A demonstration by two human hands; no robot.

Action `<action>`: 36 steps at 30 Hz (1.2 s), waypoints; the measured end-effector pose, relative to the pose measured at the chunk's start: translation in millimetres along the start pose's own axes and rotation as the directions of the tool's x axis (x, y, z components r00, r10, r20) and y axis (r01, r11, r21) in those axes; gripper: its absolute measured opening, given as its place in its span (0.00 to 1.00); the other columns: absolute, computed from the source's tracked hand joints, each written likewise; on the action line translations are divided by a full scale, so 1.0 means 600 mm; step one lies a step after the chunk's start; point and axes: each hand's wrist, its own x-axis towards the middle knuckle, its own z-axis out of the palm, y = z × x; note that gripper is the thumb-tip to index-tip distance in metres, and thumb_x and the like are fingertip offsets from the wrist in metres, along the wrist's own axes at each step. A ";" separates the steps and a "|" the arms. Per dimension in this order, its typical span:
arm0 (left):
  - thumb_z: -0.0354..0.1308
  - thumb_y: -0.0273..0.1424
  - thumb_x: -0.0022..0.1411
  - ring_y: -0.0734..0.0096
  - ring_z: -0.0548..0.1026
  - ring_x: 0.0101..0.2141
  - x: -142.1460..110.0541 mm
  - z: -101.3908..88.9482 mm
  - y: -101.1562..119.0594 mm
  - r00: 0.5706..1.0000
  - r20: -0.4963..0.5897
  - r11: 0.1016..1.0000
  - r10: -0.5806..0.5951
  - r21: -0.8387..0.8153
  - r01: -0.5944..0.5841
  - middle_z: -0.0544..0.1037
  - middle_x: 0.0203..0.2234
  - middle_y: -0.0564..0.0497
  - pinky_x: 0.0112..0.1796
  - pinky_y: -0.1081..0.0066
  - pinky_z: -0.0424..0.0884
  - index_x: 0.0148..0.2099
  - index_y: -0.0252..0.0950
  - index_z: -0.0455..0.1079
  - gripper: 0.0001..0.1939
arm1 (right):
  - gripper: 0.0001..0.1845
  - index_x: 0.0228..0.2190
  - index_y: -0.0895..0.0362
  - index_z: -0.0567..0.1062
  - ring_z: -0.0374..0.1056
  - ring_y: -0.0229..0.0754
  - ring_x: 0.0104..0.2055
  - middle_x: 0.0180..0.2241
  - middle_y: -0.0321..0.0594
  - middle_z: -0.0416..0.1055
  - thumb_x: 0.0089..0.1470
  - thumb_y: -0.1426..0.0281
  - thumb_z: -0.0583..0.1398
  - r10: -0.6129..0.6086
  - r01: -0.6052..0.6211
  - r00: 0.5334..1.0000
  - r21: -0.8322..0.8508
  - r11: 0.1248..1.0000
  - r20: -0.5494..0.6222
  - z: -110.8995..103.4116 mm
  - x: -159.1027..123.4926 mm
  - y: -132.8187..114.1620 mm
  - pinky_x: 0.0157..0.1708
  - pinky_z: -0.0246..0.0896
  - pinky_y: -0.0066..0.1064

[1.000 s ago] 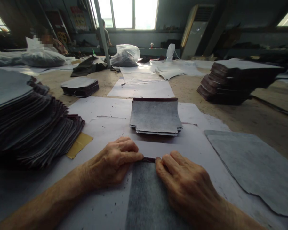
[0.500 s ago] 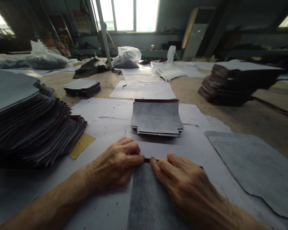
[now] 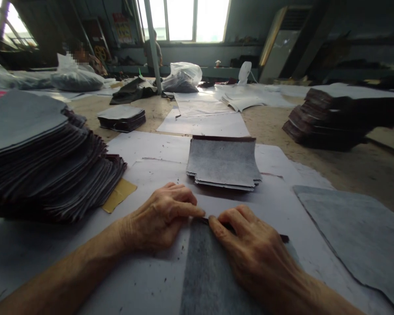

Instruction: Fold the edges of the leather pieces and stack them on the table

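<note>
In front of me lies a grey-backed sheet of material (image 3: 203,271) with a narrow dark edge along its far side. My left hand (image 3: 167,216) has its fingers curled, and its index fingertip and thumb press at the left corner of that edge. Close beside it, my right hand (image 3: 252,240) is bent over the same edge, fingertips gripping it and the palm covering much of the sheet. A bit of dark edge sticks out right of the knuckles. Just beyond my hands sits a small stack of similar grey pieces (image 3: 221,159), each with a dark far edge.
A tall, leaning stack of grey-topped dark pieces (image 3: 49,166) stands at left, with yellow card (image 3: 120,195) by it. At right lie a larger grey sheet (image 3: 351,232) and another dark stack (image 3: 335,116). White paper (image 3: 144,280) covers the table. Plastic bags (image 3: 184,76) and people are farther back.
The view has turned slightly left, so everything sits farther right. My fingertips stay at the sheet's far edge; more of the dark edge shows right of my right hand.
</note>
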 end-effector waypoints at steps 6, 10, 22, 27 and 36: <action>0.52 0.21 0.55 0.76 0.66 0.25 -0.007 -0.029 0.006 0.992 -0.008 0.984 -0.123 -0.130 0.121 0.69 0.23 0.52 0.29 0.74 0.61 0.38 0.33 0.74 0.11 | 0.18 0.40 0.68 0.72 0.56 0.44 0.33 0.31 0.47 0.62 0.56 0.82 0.45 -0.013 0.013 1.000 -0.004 1.000 -0.019 -0.002 0.002 0.001 0.29 0.60 0.33; 0.51 0.24 0.56 0.78 0.62 0.20 -0.008 -0.029 0.009 0.977 0.179 0.980 -0.120 -0.134 0.145 0.63 0.18 0.54 0.27 0.74 0.59 0.36 0.34 0.75 0.11 | 0.20 0.43 0.64 0.72 0.57 0.45 0.34 0.33 0.47 0.63 0.55 0.82 0.45 0.000 0.000 1.000 -0.017 1.000 -0.010 0.002 0.000 0.003 0.30 0.61 0.35; 0.48 0.26 0.59 0.77 0.64 0.22 -0.006 -0.027 0.014 0.962 0.256 0.990 -0.092 -0.082 0.117 0.65 0.17 0.54 0.28 0.75 0.61 0.30 0.34 0.73 0.12 | 0.22 0.47 0.56 0.71 0.56 0.44 0.36 0.35 0.45 0.59 0.55 0.81 0.48 0.095 -0.099 0.994 0.074 0.992 0.049 0.008 0.001 0.006 0.33 0.59 0.36; 0.47 0.27 0.59 0.77 0.64 0.21 -0.005 -0.026 0.014 0.964 0.251 0.992 -0.088 -0.065 0.107 0.65 0.17 0.54 0.28 0.75 0.61 0.30 0.35 0.73 0.13 | 0.23 0.47 0.56 0.71 0.56 0.45 0.36 0.35 0.45 0.59 0.52 0.82 0.48 0.088 -0.091 0.994 0.040 0.995 0.062 0.004 0.001 0.003 0.31 0.59 0.36; 0.47 0.25 0.57 0.77 0.63 0.21 -0.006 -0.021 0.014 0.969 0.230 0.994 -0.091 -0.046 0.104 0.62 0.15 0.54 0.28 0.75 0.60 0.26 0.33 0.70 0.12 | 0.23 0.47 0.57 0.70 0.56 0.46 0.35 0.33 0.43 0.60 0.48 0.83 0.55 0.071 -0.060 0.990 -0.090 0.994 0.124 0.002 0.011 -0.007 0.30 0.58 0.34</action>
